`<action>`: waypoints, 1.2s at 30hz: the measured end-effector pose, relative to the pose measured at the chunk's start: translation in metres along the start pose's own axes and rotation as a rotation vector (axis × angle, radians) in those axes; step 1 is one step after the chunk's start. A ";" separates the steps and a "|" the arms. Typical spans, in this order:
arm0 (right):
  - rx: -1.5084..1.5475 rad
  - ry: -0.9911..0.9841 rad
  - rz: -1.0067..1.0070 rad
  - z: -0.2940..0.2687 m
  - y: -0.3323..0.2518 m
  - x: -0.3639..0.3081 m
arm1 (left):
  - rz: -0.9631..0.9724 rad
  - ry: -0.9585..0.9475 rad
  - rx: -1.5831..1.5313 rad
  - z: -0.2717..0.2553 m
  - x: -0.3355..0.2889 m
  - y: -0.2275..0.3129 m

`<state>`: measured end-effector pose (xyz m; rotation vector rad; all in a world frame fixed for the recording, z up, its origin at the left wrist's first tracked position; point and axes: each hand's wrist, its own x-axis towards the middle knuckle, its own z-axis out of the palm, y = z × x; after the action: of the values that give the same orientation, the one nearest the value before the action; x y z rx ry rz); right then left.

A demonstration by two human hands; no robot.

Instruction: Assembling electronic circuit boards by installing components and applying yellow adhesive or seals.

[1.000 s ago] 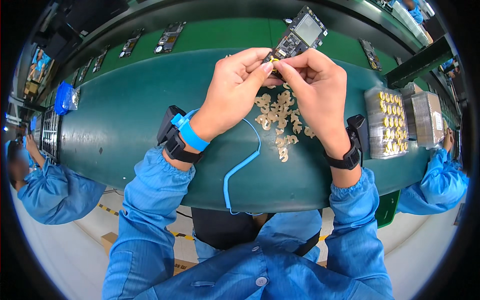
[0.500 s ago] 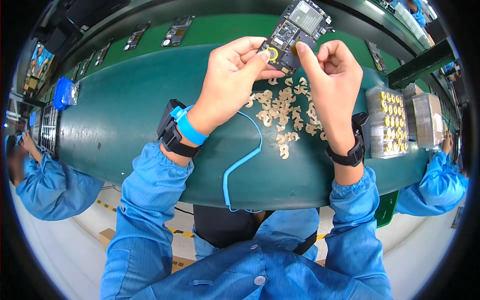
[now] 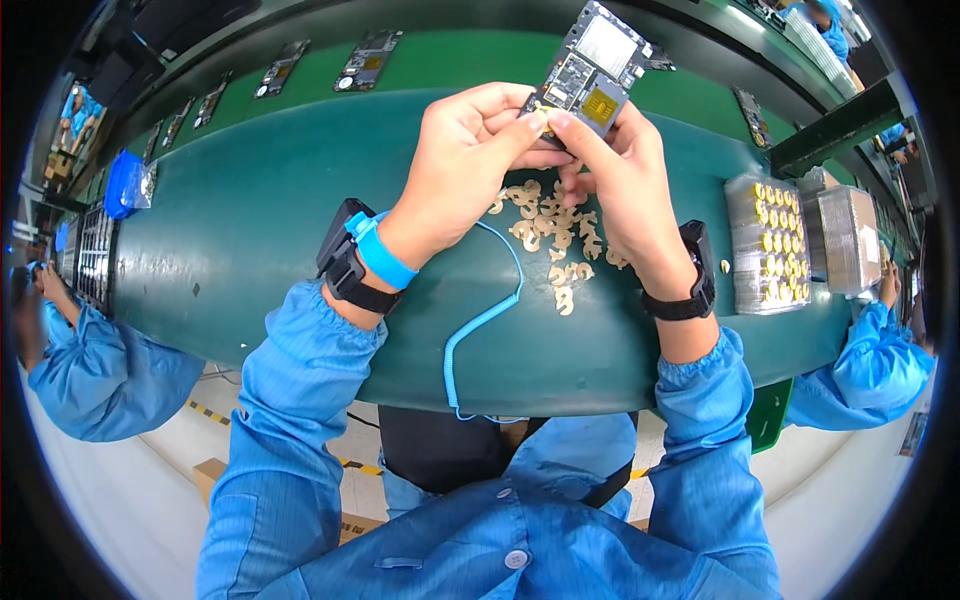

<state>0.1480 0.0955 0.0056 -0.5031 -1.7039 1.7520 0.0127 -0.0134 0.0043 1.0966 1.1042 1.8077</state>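
Note:
A black circuit board [image 3: 585, 75] with a silver shield plate and a gold-coloured square is held up over the far edge of the green table. My left hand [image 3: 480, 140] grips its lower left corner, thumb on top. My right hand [image 3: 620, 170] holds the lower right side, with its thumb pressed beside the left thumb. Under the two thumbs a bit of a round yellow-rimmed part [image 3: 547, 128] shows; most of it is covered. Beneath the hands lie many small cream curved pieces [image 3: 545, 220], scattered on the table.
Clear trays of round yellow-rimmed parts [image 3: 780, 240] stand at the right, beside more stacked trays [image 3: 850, 240]. More circuit boards [image 3: 368, 60] lie on the green strip beyond the table [image 3: 250, 230]. A coiled blue cord [image 3: 480, 325] runs from my left wristband. Co-workers sit at both sides.
My right thumb has moved left, off the gold-coloured square and onto the round part by my left thumb. The right hand has shifted left; the board has dropped slightly.

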 end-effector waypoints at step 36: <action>0.064 -0.065 -0.139 0.001 0.005 0.003 | -0.033 0.025 -0.062 -0.008 0.001 0.002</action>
<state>0.1439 0.0970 0.0013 -0.2956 -1.6797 1.7330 0.0049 -0.0155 0.0049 1.0171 1.0678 1.8220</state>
